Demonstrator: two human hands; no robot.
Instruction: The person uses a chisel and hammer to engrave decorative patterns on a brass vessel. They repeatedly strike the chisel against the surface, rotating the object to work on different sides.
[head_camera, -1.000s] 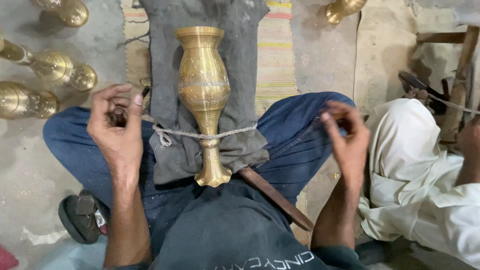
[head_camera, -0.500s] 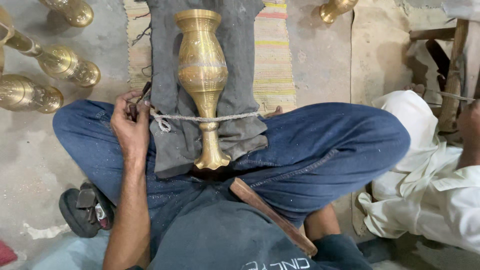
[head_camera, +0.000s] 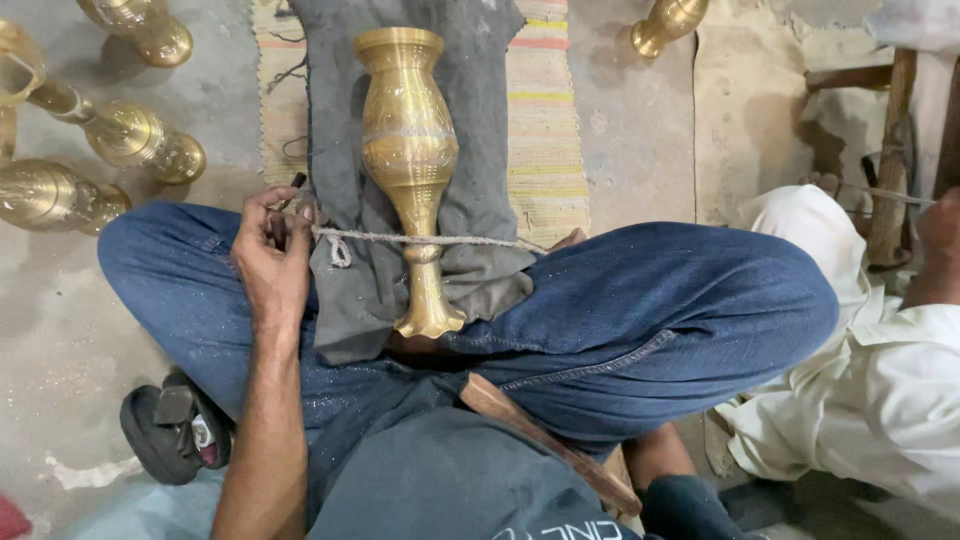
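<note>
On the floor, left to right:
Loose vases (head_camera: 125, 135): brass, lying on bare concrete at far left, well apart from the lap.
Left hand (head_camera: 272, 262): clenched on the cord end and a thin dark tool (head_camera: 292, 186), resting on the left knee.
Cord (head_camera: 420, 239): pulled taut across the vase stem, running toward the right knee.
Vase (head_camera: 408, 160): brass, engraved, lying on a grey cloth (head_camera: 482, 110) across the lap, mouth pointing away, foot toward the body.
Wooden stick (head_camera: 545, 440): lying under the right thigh.
Right hand: out of view; state cannot be told.
Neighbour (head_camera: 880, 380): person in white clothing, seated at far right.
</note>
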